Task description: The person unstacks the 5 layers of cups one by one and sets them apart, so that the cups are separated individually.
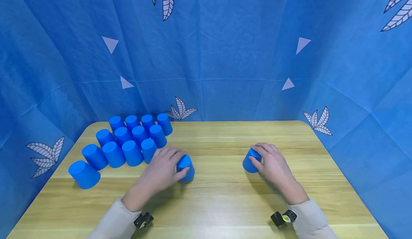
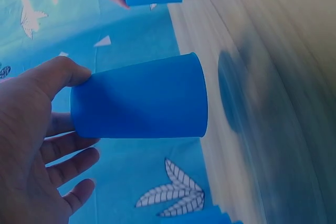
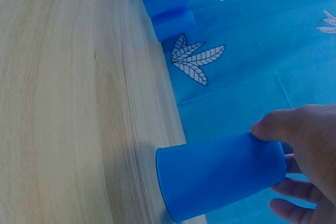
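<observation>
My left hand grips an upside-down blue plastic cup near its closed end, thumb on one side and fingers on the other. In the left wrist view this cup hangs a little above the table, its shadow apart from the rim. To the right, my right hand pinches a second upside-down blue cup by its upper part. The right wrist view shows that cup with its rim close to the tabletop; whether they touch I cannot tell.
Several more blue cups stand upside down in slanting rows at the table's left, the nearest ones right beside my left hand. The wooden table has a blue patterned cloth hanging behind it and along both sides.
</observation>
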Motion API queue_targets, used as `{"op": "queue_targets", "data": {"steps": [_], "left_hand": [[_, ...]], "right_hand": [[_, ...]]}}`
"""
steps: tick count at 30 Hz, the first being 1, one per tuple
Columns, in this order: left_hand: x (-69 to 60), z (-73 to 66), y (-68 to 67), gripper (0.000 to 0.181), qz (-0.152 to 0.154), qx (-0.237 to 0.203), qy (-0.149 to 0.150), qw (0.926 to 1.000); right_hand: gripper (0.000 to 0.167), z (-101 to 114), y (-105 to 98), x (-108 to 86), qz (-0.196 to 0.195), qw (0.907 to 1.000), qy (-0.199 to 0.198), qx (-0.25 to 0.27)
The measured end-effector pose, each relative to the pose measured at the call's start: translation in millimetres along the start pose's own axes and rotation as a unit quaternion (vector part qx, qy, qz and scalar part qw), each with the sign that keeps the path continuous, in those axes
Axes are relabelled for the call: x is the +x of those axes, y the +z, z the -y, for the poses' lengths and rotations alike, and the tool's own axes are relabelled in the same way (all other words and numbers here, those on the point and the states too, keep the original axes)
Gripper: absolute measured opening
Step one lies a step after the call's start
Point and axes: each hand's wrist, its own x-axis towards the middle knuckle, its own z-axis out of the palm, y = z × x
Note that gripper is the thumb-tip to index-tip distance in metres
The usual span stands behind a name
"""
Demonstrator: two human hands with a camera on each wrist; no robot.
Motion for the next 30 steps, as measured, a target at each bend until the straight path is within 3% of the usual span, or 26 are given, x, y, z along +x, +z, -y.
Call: {"op": "queue_targets", "data": {"steps": [14, 23, 30], "left_hand": [[-36.8, 34.5, -12.4, 0.052, -0.027, 0.015, -0.052, 0.9982], [-67.7, 67.7, -22.5, 0.048, -0.063, 0.019, -0.089, 0.9939], [-90.6, 93.3, -29.9, 0.048, -0.072, 0.025, -0.127, 0.9889]], "right_hand": [[0.039, -1.2, 3.4, -0.3, -0.002, 1.0000, -0.004, -0.002], [0.039, -0.8, 3.1, -0.3, 0.003, 1.0000, 0.001, -0.001], [0.039, -0.3, 2.4, -1.6, 0.002, 1.0000, 0.006, -0.001]]}}
